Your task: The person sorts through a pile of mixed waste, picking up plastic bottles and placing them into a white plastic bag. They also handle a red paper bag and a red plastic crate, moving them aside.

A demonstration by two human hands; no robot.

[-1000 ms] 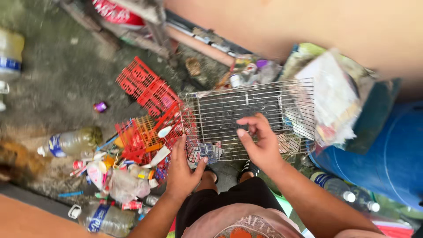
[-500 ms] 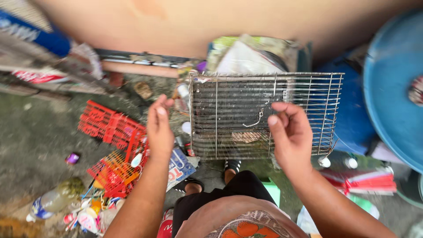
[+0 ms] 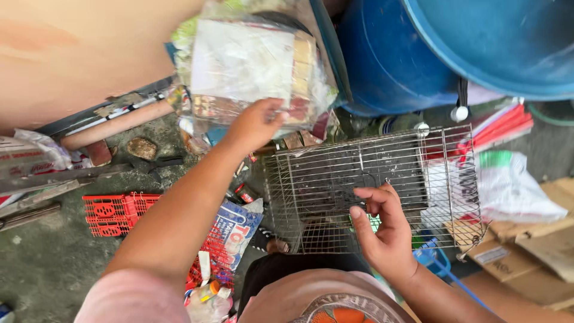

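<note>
The wire cage is dull grey metal in a grid of thin bars, and the clear plastic bag shows white, tan and green packets through it. Behind stand a deep blue barrel and a lighter blue lid, against a pale orange wall. On the grey-green floor lie bright red lattice crates, brown cardboard and a white sack.

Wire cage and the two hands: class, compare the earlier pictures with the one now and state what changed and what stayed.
The left hand left the wire cage and reached up to a clear plastic bag of paper scraps, fingers now on it. The right hand stayed gripping the cage's top. The red plastic crate lies on the ground as before.
</note>
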